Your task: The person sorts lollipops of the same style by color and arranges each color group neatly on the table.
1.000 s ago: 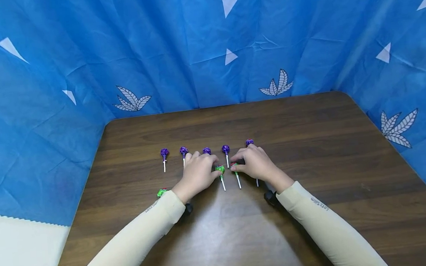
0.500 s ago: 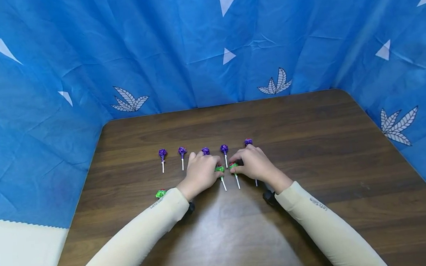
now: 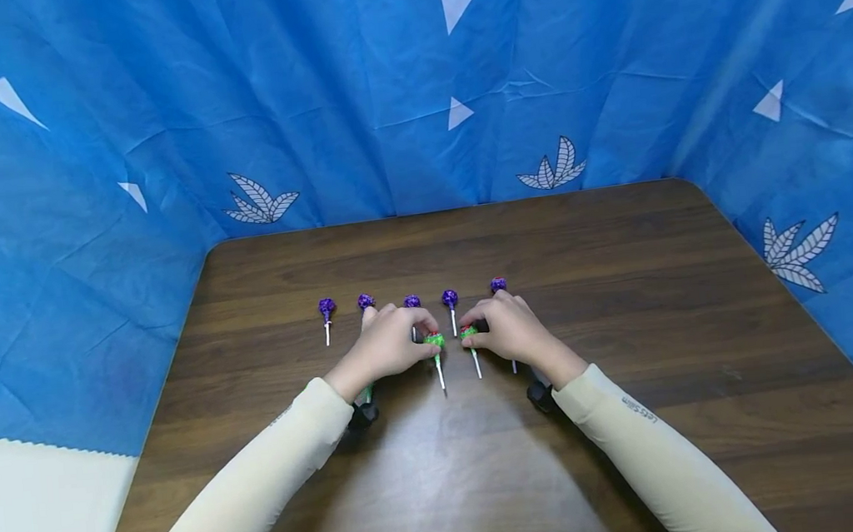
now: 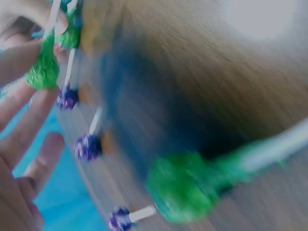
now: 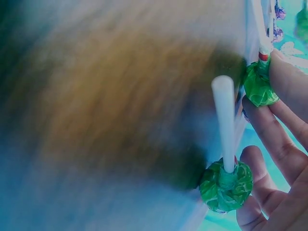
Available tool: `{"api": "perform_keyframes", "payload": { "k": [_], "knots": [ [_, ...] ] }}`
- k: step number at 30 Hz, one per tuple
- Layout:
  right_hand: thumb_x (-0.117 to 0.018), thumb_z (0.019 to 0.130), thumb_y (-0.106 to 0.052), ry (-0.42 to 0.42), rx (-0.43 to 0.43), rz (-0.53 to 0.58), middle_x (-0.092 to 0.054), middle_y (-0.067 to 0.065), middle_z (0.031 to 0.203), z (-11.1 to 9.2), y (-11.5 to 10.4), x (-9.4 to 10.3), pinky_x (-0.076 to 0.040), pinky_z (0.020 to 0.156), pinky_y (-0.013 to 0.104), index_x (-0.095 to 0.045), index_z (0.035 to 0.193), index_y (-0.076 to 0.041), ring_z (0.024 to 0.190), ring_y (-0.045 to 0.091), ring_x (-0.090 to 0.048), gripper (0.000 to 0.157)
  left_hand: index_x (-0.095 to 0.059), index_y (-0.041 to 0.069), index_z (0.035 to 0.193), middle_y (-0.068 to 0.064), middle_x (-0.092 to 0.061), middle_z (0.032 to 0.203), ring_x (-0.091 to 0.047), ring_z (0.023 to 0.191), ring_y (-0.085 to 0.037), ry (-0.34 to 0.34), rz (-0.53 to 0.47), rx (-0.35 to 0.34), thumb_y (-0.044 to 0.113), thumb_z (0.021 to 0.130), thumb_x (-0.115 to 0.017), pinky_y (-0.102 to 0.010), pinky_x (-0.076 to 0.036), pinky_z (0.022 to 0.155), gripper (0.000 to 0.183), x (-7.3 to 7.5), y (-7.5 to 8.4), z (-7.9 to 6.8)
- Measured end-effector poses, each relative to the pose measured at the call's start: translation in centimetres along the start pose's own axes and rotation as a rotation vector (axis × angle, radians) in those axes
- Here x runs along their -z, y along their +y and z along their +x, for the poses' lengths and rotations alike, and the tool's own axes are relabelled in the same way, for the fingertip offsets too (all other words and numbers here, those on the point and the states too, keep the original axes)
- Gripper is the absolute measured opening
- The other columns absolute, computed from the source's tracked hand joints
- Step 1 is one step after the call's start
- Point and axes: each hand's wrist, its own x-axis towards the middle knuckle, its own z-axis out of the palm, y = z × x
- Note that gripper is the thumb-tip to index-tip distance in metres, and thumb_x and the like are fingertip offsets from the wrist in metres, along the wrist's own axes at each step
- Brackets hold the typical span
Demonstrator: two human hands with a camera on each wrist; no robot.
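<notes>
My left hand (image 3: 389, 341) pinches a green-wrapped lollipop (image 3: 435, 340) by its head between thumb and fingers, white stick toward me. In the left wrist view this lollipop (image 4: 43, 72) has its head at the fingertips. Just to the right, my right hand (image 3: 512, 326) pinches another green lollipop (image 3: 470, 335). A further green lollipop (image 5: 226, 185) is beside the right hand's lower fingers in the right wrist view; in the head view that hand covers its head. One more green lollipop (image 4: 180, 187) lies near the left wrist, mostly hidden by the arm in the head view.
Purple-wrapped lollipops form a row beyond the hands, among them one at the left (image 3: 327, 307), one between the hands (image 3: 450, 299) and one at the right (image 3: 499, 284). The brown wooden table (image 3: 623, 284) meets a blue curtain (image 3: 383, 94) behind and at both sides.
My left hand has shifted left and slightly toward me, taking its green lollipop away from the other one. Its forearm now covers the green lollipop at the left. The right hand has stayed put.
</notes>
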Motion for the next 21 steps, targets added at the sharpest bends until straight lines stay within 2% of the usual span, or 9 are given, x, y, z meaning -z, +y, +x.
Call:
{"api": "perform_keyframes", "payload": {
  "k": [6,14,21],
  "knots": [
    [-0.08,0.083,-0.035,0.003,-0.004,0.021,-0.074,-0.003,0.113,0.0,0.3,-0.1,-0.037,0.086,0.042,-0.078,0.108,-0.022,0.103,0.022,-0.056,0.028,-0.072,0.028,0.098,0.016,-0.072,0.09,-0.053,0.091,-0.017,-0.019,-0.097,-0.023,0.032,0.081,-0.082,-0.042,-0.024,0.083,0.02,0.2,-1.4,-2.1],
    [-0.08,0.082,-0.035,0.007,0.0,0.031,-0.075,-0.005,0.112,0.0,0.6,-0.2,-0.037,0.086,0.042,-0.078,0.106,-0.023,0.103,0.022,-0.055,0.026,-0.073,0.025,0.099,0.013,-0.075,0.095,-0.055,0.09,-0.015,-0.009,-0.003,-0.071,0.031,0.079,-0.083,-0.04,-0.028,0.083,0.022,-1.2,-2.4,-3.5],
    [-0.08,0.083,-0.033,0.02,0.014,0.054,-0.075,-0.005,0.109,-0.3,0.5,0.0,-0.037,0.088,0.045,-0.078,0.105,-0.022,0.103,0.022,-0.056,0.025,-0.073,0.028,0.096,0.016,-0.073,0.093,-0.051,0.087,-0.011,-0.001,0.042,-0.049,0.034,0.078,-0.083,-0.041,-0.029,0.084,0.021,-1.8,-2.3,-3.8]
  ]
}}
